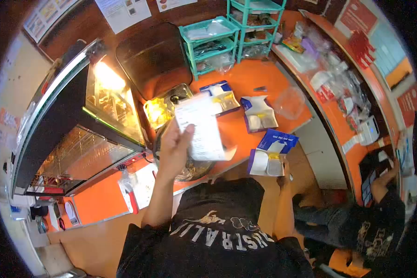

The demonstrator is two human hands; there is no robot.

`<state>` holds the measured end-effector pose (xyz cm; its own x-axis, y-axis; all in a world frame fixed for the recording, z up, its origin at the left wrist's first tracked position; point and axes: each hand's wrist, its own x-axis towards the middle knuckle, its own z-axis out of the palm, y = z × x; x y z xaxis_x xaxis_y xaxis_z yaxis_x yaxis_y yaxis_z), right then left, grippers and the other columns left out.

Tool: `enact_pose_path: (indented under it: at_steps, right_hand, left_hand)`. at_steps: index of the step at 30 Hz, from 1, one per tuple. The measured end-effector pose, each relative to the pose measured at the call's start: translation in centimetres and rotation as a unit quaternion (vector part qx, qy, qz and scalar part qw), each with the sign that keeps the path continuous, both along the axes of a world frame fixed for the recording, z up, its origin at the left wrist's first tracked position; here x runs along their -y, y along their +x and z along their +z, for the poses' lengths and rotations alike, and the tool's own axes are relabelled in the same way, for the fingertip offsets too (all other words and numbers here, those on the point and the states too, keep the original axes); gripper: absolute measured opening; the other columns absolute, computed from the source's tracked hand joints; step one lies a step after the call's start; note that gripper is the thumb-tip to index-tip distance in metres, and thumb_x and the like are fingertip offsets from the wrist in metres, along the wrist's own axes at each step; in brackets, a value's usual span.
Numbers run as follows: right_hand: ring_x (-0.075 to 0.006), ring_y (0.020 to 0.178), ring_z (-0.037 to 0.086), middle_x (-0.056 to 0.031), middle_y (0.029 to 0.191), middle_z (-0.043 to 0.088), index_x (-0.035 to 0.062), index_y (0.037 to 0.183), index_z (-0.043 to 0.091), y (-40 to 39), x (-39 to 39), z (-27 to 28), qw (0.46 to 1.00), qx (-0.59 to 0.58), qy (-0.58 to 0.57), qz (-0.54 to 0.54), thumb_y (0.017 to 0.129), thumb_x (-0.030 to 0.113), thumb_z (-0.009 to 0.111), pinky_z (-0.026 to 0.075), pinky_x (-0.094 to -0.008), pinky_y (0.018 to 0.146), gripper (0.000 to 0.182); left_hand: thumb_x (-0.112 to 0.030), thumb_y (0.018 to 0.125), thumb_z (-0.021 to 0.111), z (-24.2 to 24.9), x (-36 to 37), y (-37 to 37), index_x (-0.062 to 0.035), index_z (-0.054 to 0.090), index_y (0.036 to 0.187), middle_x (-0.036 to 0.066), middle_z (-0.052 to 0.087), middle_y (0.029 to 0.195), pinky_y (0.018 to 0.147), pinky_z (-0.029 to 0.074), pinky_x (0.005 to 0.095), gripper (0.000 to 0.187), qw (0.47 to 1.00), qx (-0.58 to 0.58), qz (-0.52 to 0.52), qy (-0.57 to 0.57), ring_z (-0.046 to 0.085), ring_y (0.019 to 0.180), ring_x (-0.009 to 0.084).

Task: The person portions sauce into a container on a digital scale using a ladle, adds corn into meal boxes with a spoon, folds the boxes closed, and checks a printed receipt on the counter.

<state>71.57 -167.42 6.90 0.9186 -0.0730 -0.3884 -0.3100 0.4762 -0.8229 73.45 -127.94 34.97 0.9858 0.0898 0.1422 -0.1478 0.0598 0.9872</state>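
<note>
My left hand [175, 141] pinches a long white printed receipt [200, 132], held up over the orange counter with its lower end curling. Low on my right side, my right hand [285, 170] grips the edge of an open blue-and-white food box [269, 160]; a round lidded cup and something yellow are inside. Two similar open boxes stand on the counter: one [259, 116] with a cup and yellow contents, the other [224, 101] partly hidden behind the receipt. Beneath my left hand, a large round tray or pan [190, 171] is mostly covered.
A lit glass display warmer [109, 102] stands left. Teal tiered racks [213, 44] are at the back. Red-handled tongs [132, 197] lie front left. A clear plastic container [289, 103] sits near the counter's right edge. At right, a co-worker [356, 217] handles a dark tablet-like device.
</note>
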Motion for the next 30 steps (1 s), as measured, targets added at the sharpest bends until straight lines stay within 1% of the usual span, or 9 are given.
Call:
enact_pose_path:
  at_steps: [3, 7, 9, 14, 20, 23, 26, 28, 30]
  right_hand:
    - [-0.0183, 0.107, 0.059, -0.0061, 0.119, 0.061, 0.0055, 0.123, 0.056, 4.7, 0.9, -2.8, 1.0, -0.007, -0.01, 0.012, 0.096, 0.047, 0.046, 0.046, -0.0332, 0.094, 0.051]
    - [-0.0185, 0.106, 0.059, -0.0058, 0.117, 0.061, 0.0057, 0.123, 0.056, 10.0, 1.5, -4.8, 0.999, -0.014, -0.02, 0.047, 0.096, 0.047, 0.047, 0.046, -0.0333, 0.093, 0.051]
    - [-0.0186, 0.105, 0.059, -0.0057, 0.117, 0.061, 0.0059, 0.123, 0.057, 12.3, 1.7, -5.6, 0.998, -0.015, -0.023, 0.054, 0.095, 0.048, 0.047, 0.046, -0.0334, 0.093, 0.051]
    - [-0.0188, 0.103, 0.06, -0.0054, 0.115, 0.062, 0.0062, 0.123, 0.057, 16.7, 3.1, -6.4, 0.996, -0.018, -0.047, 0.069, 0.095, 0.048, 0.048, 0.046, -0.0335, 0.092, 0.051]
    - [-0.0191, 0.101, 0.06, -0.0051, 0.113, 0.062, 0.0066, 0.122, 0.057, 20.6, 5.4, -6.8, 0.993, -0.024, -0.073, 0.085, 0.094, 0.048, 0.049, 0.046, -0.0336, 0.091, 0.051]
    - [-0.0192, 0.1, 0.061, -0.0049, 0.112, 0.063, 0.0069, 0.122, 0.057, 23.1, 5.7, -6.9, 0.991, -0.021, -0.084, 0.099, 0.094, 0.049, 0.05, 0.046, -0.0337, 0.091, 0.051]
    - [-0.0194, 0.099, 0.061, -0.0048, 0.11, 0.063, 0.0071, 0.122, 0.057, 25.8, 5.6, -7.4, 0.989, -0.017, -0.094, 0.115, 0.093, 0.049, 0.05, 0.046, -0.0338, 0.09, 0.051]
    - [-0.0218, 0.094, 0.063, -0.0033, 0.104, 0.065, 0.0062, 0.122, 0.057, 27.5, 5.6, -7.9, 0.989, -0.042, -0.08, 0.117, 0.094, 0.046, 0.052, 0.048, -0.0366, 0.086, 0.049]
    - [-0.0215, 0.094, 0.063, -0.0041, 0.104, 0.065, 0.0057, 0.121, 0.058, 28.6, 6.1, -7.2, 0.98, -0.028, -0.122, 0.157, 0.094, 0.046, 0.052, 0.048, -0.036, 0.085, 0.049]
  left_hand:
    - [-0.015, 0.102, 0.044, 1.3, 2.7, 1.9, 0.0013, 0.044, 0.135, 0.006, 0.06, 0.118, 0.091, 0.043, 0.026, 0.037, 0.998, 0.003, -0.055, -0.031, 0.054, 0.105, 0.0092]
    - [-0.012, 0.102, 0.042, 2.2, 4.9, 3.8, 0.002, 0.042, 0.138, 0.006, 0.059, 0.12, 0.093, 0.041, 0.0254, 0.038, 1.0, -0.002, -0.025, -0.017, 0.053, 0.107, 0.0095]
    - [-0.011, 0.102, 0.04, 2.3, 5.9, 4.8, 0.0016, 0.04, 0.14, 0.006, 0.059, 0.121, 0.094, 0.04, 0.0247, 0.039, 0.997, -0.01, -0.007, -0.076, 0.052, 0.108, 0.0088]
    - [-0.012, 0.102, 0.042, 2.4, 8.7, 8.2, 0.001, 0.042, 0.139, 0.006, 0.059, 0.119, 0.093, 0.041, 0.0251, 0.039, 0.999, -0.01, 0.019, -0.024, 0.053, 0.106, 0.0089]
    - [-0.013, 0.102, 0.042, 2.7, 11.1, 11.6, 0.0013, 0.047, 0.132, 0.005, 0.059, 0.116, 0.09, 0.041, 0.0246, 0.034, 0.986, -0.063, 0.059, -0.143, 0.052, 0.103, 0.0079]
    - [-0.014, 0.102, 0.042, 2.0, 12.1, 12.9, 0.0008, 0.048, 0.132, 0.005, 0.059, 0.114, 0.09, 0.041, 0.0244, 0.033, 0.99, -0.021, 0.12, -0.071, 0.052, 0.101, 0.0077]
    - [-0.014, 0.102, 0.043, 2.0, 12.7, 13.7, 0.0004, 0.048, 0.131, 0.004, 0.06, 0.11, 0.086, 0.042, 0.0243, 0.033, 0.975, 0.024, 0.185, 0.121, 0.053, 0.097, 0.0075]
    - [-0.014, 0.1, 0.047, 2.4, 12.9, 14.3, 0.0005, 0.049, 0.136, 0.008, 0.06, 0.118, 0.089, 0.046, 0.0279, 0.039, 0.983, -0.047, 0.167, -0.055, 0.057, 0.105, 0.0131]
    - [-0.015, 0.101, 0.044, 2.4, 13.7, 14.7, 0.0003, 0.048, 0.134, 0.006, 0.06, 0.113, 0.084, 0.044, 0.0252, 0.036, 0.98, -0.038, 0.185, -0.064, 0.055, 0.098, 0.0094]
